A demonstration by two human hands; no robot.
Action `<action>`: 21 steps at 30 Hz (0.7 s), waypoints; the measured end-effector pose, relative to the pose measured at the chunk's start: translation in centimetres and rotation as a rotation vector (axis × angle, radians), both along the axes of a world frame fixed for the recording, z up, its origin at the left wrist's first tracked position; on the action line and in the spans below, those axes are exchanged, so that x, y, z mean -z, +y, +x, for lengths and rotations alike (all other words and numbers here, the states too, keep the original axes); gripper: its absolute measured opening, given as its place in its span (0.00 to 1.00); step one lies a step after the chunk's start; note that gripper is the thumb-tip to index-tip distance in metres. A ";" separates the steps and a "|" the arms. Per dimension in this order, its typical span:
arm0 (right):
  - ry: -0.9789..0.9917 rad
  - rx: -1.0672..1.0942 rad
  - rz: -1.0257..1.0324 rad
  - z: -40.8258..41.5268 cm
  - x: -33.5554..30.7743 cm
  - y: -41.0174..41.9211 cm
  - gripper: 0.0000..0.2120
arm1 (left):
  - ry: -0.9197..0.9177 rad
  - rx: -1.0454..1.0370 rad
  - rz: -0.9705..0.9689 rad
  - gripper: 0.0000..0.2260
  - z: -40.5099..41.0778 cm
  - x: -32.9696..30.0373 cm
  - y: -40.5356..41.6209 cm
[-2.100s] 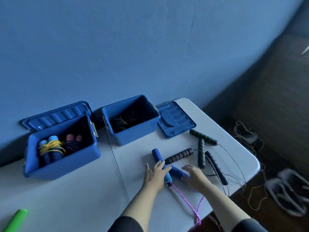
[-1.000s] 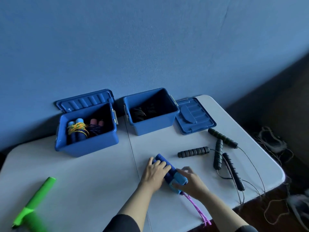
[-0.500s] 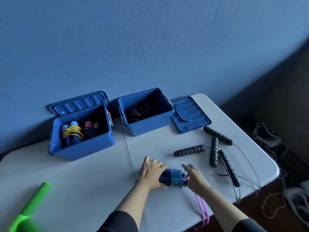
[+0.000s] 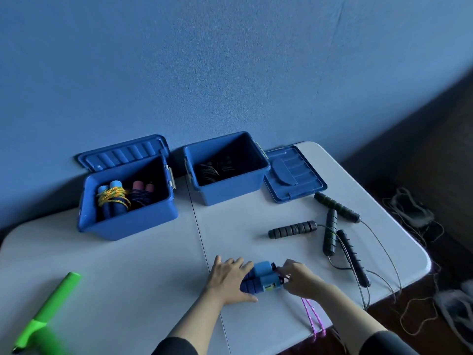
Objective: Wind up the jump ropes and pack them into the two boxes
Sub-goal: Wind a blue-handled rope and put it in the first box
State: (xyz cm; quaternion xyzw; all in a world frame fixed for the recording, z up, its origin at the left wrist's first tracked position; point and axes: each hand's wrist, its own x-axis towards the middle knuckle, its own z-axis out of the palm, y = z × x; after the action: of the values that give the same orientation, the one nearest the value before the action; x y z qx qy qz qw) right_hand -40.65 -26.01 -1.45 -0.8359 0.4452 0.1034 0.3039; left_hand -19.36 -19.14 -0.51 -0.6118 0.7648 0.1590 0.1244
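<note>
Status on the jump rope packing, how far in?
Done: two wound ropes stand in the left blue plastic box; dark coiled cord lies in the right blue box.

In hand: the left hand rests on the paired blue foam handles, the right hand is at their cord end; the pink cord hangs unwound off the table edge.

Left: four black ribbed handles with loose cables, the green handle, both lids.

I can read no words, numbers or brands anywhere here. The blue handles (image 4: pixel 263 279) under my hands carry a small pale label, too blurred to read.
</note>
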 end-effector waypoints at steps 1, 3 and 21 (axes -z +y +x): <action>-0.012 -0.009 -0.007 -0.1 -0.1 -0.1 0.16 | 0.013 0.003 0.005 0.36 0.2 0.3 0.2; -0.040 -0.008 -0.013 -0.1 0.1 0.0 0.15 | 0.039 0.042 0.000 0.33 0.6 0.9 0.6; -0.378 0.261 -0.123 4.9 -7.6 -5.1 0.13 | 0.288 -0.071 -0.188 0.12 1.9 -4.7 0.8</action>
State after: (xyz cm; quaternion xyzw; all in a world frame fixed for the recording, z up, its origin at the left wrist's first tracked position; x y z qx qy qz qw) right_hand -35.78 -31.08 6.15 -0.7928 0.4901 -0.1224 0.3409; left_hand -17.44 -18.35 4.24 -0.6183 0.7641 0.1771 -0.0497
